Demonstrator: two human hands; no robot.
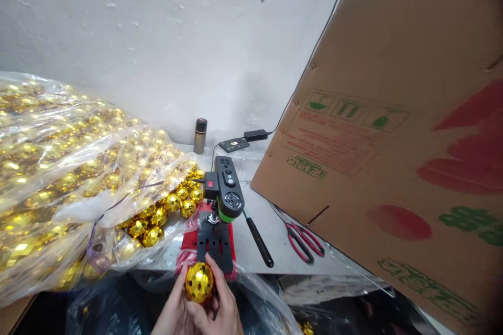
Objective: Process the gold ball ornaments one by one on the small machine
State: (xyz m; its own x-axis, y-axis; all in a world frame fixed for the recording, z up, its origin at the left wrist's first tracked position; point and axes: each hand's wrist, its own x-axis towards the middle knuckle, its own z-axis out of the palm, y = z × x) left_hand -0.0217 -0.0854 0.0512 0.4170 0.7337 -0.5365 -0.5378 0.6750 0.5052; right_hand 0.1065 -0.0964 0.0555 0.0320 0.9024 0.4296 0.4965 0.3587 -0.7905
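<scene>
A small gold mirror ball point(199, 282) sits between both of my hands at the bottom centre. My left hand point(175, 310) cups it from the left and below. My right hand point(225, 304) grips it from the right, fingers curled around it. Just beyond the ball stands a small black bench tool point(225, 190) with a red switch, on a black slotted base point(214, 243) over a red mat. Its side handle point(258, 239) points toward me on the right.
A large clear plastic bag point(58, 177) full of gold mirror balls fills the left. Red-handled scissors point(303, 239) lie right of the tool. A big cardboard box point(396, 151) leans at the right. A small bottle point(200, 136) and power adapter point(255, 135) stand by the wall.
</scene>
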